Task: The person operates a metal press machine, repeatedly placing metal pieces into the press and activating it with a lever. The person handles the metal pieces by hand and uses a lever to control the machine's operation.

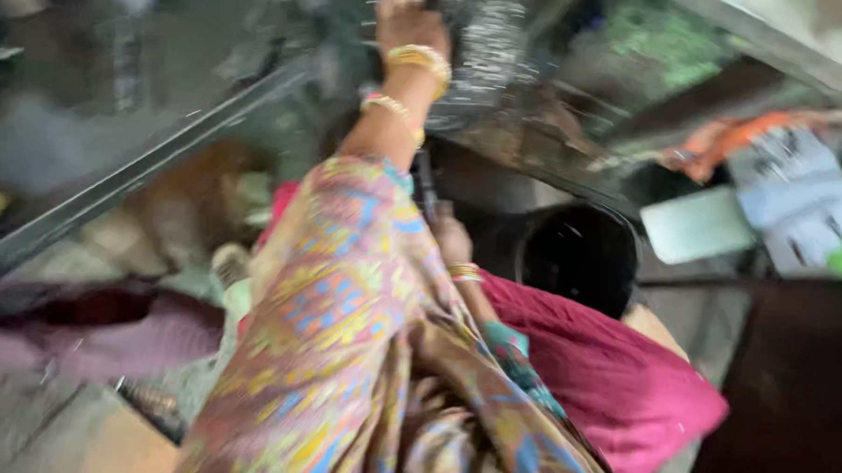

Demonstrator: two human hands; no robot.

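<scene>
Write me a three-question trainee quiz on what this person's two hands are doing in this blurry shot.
1. True or false: the left hand is raised to the top of the picture, with gold bangles on its wrist.
2. Which hand is lower, beside the round black opening?
A. left hand
B. right hand
C. neither
3. Fill in: the cloth under the right forearm is coloured ____.

Key
1. True. It reaches up against a dark, glittery surface; blur hides whether it grips anything.
2. B. It sits by a thin dark upright object; the grip cannot be told.
3. Magenta.
</scene>
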